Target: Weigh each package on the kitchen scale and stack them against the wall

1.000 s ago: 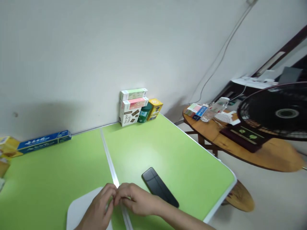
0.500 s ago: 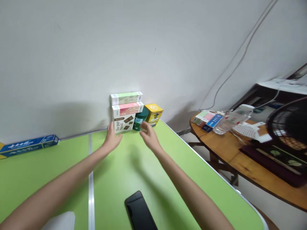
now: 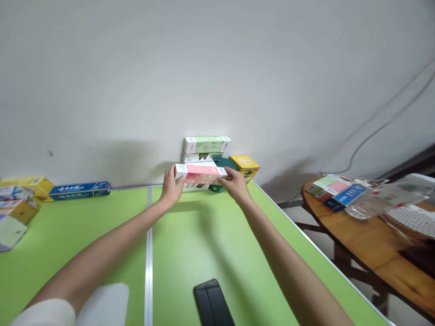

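A pink-and-white box [image 3: 203, 172] is held up level between my two hands, in front of the other packages by the wall. My left hand [image 3: 171, 188] grips its left end, and my right hand [image 3: 234, 182] pinches the right end. Behind it stands a green-and-white box [image 3: 207, 144], leaning close to the wall. A white Su-per Meal box [image 3: 190, 187] shows in part below the pink one. To the right of that is a dark green round container [image 3: 227, 162], partly hidden by my right hand. A yellow box [image 3: 245, 165] stands at its right.
A black phone [image 3: 213, 302] lies on the green table [image 3: 176, 253]. Blue cling-wrap-like boxes [image 3: 81, 190] and several cartons [image 3: 20, 213] are at the left. Beyond the right edge is a wooden table [image 3: 360, 244] with boxes [image 3: 335, 190] and a clear plastic bottle [image 3: 374, 201].
Both hands have closed on the pink-and-white box and lifted it off the Su-per Meal box, toward me. The view has turned left, bringing more cartons into sight.
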Demonstrator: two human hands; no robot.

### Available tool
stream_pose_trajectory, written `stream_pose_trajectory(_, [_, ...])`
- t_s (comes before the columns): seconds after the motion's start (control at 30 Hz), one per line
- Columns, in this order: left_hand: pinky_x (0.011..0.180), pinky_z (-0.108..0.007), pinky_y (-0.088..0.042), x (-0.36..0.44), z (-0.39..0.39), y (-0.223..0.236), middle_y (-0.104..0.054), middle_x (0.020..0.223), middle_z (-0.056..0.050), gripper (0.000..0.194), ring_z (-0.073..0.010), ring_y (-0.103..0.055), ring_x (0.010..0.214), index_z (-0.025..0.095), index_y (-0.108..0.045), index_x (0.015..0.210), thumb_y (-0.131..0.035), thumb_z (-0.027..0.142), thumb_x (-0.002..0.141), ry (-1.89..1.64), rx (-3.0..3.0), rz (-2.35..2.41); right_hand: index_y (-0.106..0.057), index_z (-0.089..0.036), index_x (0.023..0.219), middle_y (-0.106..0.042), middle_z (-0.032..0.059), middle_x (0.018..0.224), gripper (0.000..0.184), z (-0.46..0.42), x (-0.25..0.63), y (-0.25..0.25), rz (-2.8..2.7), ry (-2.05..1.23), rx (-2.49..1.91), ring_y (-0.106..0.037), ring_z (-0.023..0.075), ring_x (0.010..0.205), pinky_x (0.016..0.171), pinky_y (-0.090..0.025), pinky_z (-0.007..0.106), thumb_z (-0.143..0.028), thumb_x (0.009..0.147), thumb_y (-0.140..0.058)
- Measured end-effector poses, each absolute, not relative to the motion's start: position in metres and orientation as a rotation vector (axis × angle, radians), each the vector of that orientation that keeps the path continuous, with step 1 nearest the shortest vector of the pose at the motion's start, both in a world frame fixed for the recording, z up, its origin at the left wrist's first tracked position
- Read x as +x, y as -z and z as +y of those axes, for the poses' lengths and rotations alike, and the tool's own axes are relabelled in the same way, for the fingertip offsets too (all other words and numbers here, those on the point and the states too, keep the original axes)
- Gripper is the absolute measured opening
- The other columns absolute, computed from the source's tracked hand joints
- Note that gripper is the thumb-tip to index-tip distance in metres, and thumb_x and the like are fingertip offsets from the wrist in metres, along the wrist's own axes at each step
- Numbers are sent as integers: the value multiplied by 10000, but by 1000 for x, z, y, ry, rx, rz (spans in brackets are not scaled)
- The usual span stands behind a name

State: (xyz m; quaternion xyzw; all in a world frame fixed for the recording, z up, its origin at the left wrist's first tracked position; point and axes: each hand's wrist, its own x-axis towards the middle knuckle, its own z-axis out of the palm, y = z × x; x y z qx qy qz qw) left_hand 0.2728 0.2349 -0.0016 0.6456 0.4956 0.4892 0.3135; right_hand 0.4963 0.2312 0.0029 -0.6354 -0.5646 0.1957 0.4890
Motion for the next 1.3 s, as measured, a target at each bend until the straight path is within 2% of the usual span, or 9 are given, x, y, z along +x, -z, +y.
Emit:
stream_pose_trajectory(0.1, [962,-410,-423,213,176,1,-572,1195,-101,430,-240,-530,1120,174,-497,1211,-570,222,790,-1081,1757,1372,-603,-149,915,-619,22,757,357,179,477,11,-1512,-742,-1459,-579,187,707,679,-493,338,-305,603,-679])
stream_pose_trajectory(0.3, [937,-401,-456,85,54,17,-639,1138,-54,415,-249,-566,1084,205,-588,1120,-643,256,712,-794,1596,1513,-495,-191,922,-601,6,765,347,65,389,41,-1634,-1300,-1344,-576,149,656,571,-468,263,-325,675,-699])
stream_pose_trajectory(0.6, [996,-443,-416,-18,-53,54,-617,1214,-66,460,-280,-524,1174,232,-599,1146,-677,297,698,-793,1339,1692,-491,-212,928,-592,18,846,251,-8,286,58,-1813,-1347,-1292,-562,157,733,676,-466,288,-253,739,-650])
stream_pose_trajectory(0.73, [1058,-484,-333,-24,-65,70,-506,1358,-82,661,-286,-417,1287,264,-461,1314,-689,284,694,-819,1284,1673,-465,-223,1026,-585,4,811,321,-13,281,59,-1891,-1383,-1352,-581,172,749,694,-480,311,-260,754,-630])
stream_pose_trajectory(0.87, [1095,-448,-280,-34,-69,77,-409,1435,-85,816,-258,-354,1331,274,-330,1394,-702,238,669,-874,1281,1631,-373,-258,1228,-561,57,1075,530,-17,296,56,-1891,-1377,-1371,-587,153,764,756,-502,344,-250,759,-619])
stream_pose_trajectory(0.97, [1041,-429,-363,-45,-71,80,-497,1357,-90,780,-256,-460,1246,271,-364,1377,-697,256,671,-889,1251,1644,-355,-300,1269,-509,68,1184,528,-20,305,58,-1882,-1347,-1345,-584,142,751,761,-512,355,-265,796,-586])
stream_pose_trajectory(1.1, [844,-379,-488,-50,-71,82,-642,1025,-56,659,-225,-592,945,267,-466,1306,-682,271,683,-788,1309,1642,-381,-328,1271,-547,52,1109,493,-20,296,61,-1963,-1365,-1292,-583,157,761,750,-510,346,-263,821,-571])
stream_pose_trajectory(1.23, [688,-290,-477,-46,-59,75,-649,868,-30,411,-181,-581,781,221,-600,1130,-638,280,725,-712,1400,1528,-527,-304,1116,-560,60,1077,263,-7,277,51,-2130,-1345,-1214,-568,174,760,664,-490,310,-290,854,-535])
stream_pose_trajectory(1.3, [678,-277,-470,-47,-45,69,-656,864,-31,348,-176,-582,775,198,-621,1065,-636,274,726,-771,1396,1508,-534,-296,1109,-559,68,1084,242,8,268,43,-2174,-1316,-1196,-568,175,757,651,-485,303,-320,869,-517])
